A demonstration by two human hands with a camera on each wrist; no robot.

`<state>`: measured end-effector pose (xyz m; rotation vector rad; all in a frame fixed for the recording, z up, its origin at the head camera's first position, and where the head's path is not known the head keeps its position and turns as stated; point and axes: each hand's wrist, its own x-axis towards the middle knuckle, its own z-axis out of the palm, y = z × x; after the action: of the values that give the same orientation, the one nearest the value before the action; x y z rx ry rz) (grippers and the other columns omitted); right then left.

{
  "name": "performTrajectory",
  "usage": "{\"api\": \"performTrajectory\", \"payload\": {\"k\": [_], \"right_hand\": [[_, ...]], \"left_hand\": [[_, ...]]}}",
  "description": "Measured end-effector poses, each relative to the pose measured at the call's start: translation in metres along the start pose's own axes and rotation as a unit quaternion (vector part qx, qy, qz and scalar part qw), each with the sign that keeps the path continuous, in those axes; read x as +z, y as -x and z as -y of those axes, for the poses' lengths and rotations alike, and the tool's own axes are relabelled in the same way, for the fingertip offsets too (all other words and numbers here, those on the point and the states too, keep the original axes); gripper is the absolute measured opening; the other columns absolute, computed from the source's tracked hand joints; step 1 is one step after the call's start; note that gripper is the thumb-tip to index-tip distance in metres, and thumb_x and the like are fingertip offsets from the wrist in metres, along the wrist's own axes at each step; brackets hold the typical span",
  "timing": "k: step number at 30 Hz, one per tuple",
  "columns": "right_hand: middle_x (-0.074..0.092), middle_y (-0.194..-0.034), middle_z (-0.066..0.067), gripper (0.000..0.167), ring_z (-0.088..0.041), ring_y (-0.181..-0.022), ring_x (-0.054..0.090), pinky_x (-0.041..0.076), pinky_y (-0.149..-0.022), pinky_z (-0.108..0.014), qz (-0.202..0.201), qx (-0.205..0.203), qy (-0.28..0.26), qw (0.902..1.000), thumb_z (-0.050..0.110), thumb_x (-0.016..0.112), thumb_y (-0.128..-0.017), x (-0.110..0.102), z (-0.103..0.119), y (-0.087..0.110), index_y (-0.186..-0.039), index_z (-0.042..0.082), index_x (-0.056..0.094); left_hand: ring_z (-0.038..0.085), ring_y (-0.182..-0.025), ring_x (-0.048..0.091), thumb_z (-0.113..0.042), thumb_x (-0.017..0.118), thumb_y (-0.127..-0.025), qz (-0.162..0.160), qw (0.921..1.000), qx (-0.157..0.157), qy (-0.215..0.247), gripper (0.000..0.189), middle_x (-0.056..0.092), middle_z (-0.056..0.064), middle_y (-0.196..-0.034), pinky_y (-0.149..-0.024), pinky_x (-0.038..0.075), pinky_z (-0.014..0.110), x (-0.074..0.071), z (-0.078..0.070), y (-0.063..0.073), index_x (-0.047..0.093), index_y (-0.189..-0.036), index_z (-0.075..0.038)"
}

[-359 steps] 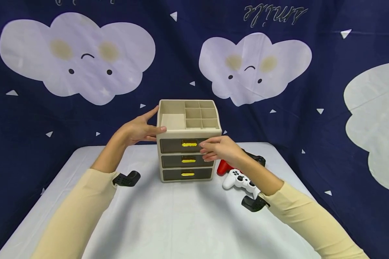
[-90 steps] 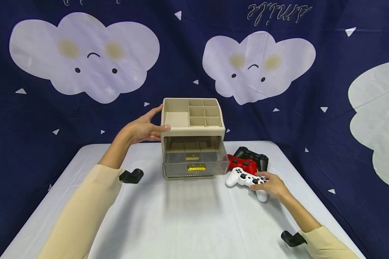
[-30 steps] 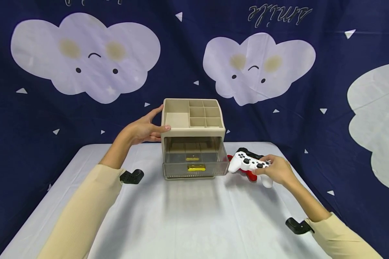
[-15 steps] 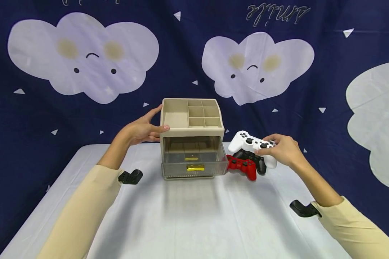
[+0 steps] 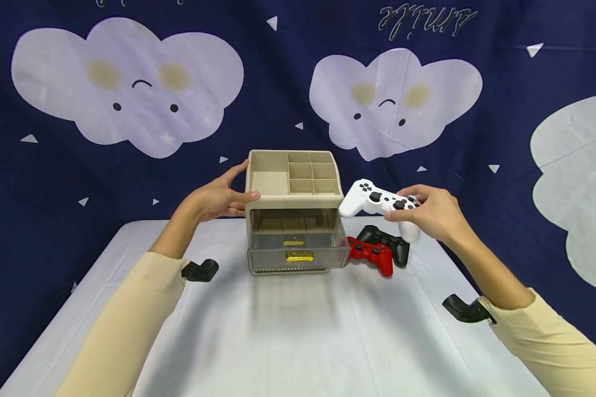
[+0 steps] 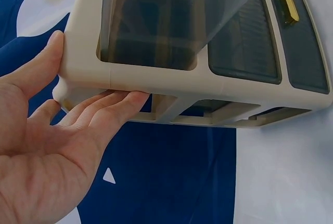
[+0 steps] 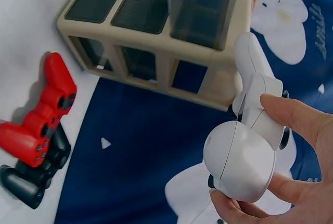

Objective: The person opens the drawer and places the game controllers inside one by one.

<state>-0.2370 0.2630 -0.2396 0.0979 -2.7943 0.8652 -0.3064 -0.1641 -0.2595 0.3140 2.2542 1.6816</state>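
Note:
My right hand (image 5: 434,212) pinches a white game controller (image 5: 372,198) between thumb and fingers, raised above the table at the organizer's right. In the right wrist view one rounded grip of the white controller (image 7: 242,156) shows close up. A cream desktop drawer organizer (image 5: 288,202) stands upright, its smoky clear top drawer (image 5: 323,258) pulled out. My left hand (image 5: 213,201) holds the organizer's left side, thumb over the front edge, fingers along the side, as the left wrist view also shows. A red controller (image 5: 377,256) and a black controller (image 5: 402,251) lie together right of the drawer.
Divided compartments (image 5: 313,173) form the organizer's top. Its lower drawers (image 6: 244,37) are pushed in. The white-covered table (image 5: 298,342) ends at a dark blue cloud-patterned cloth (image 5: 273,71) behind and on both sides. The drawer juts forward over the table.
The top drawer, pushed in at first, now stands out. My right hand has picked the white controller off the table and lifted it, lately up and slightly left. My left hand keeps its place.

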Motion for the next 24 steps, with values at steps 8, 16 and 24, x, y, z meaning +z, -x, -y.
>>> {"api": "performTrajectory", "payload": {"k": [8,16,24], "right_hand": [[0.071,-0.107,-0.013,0.065,-0.023,-0.085,0.061,0.048,-0.064,-0.031,0.025,-0.016,-0.031,0.9991,0.053,0.090,-0.072,0.005,0.032,0.003,-0.122,0.017,0.069],[0.070,-0.104,-0.013,0.057,-0.025,-0.084,0.062,0.050,-0.066,-0.030,0.038,-0.056,-0.025,0.9974,0.041,0.091,-0.072,0.019,0.059,0.006,-0.119,0.016,0.071],[0.069,-0.099,-0.011,0.053,-0.026,-0.084,0.061,0.051,-0.065,-0.032,0.030,-0.098,-0.013,0.9947,0.033,0.091,-0.070,0.034,0.080,0.004,-0.116,0.016,0.073]], "left_hand": [[0.043,-0.126,0.061,-0.019,0.070,-0.098,-0.003,1.0000,-0.002,0.005,0.102,0.047,0.027,-0.148,-0.109,0.049,0.052,0.000,0.000,0.001,-0.007,-0.161,-0.045],[0.044,-0.127,0.060,-0.020,0.069,-0.099,-0.001,1.0000,-0.003,0.000,0.102,0.045,0.027,-0.149,-0.109,0.048,0.053,0.000,0.000,0.000,-0.008,-0.161,-0.044],[0.045,-0.127,0.060,-0.017,0.068,-0.099,0.003,1.0000,0.000,0.007,0.102,0.044,0.028,-0.149,-0.109,0.047,0.054,0.001,-0.001,0.000,-0.008,-0.162,-0.042]]}}
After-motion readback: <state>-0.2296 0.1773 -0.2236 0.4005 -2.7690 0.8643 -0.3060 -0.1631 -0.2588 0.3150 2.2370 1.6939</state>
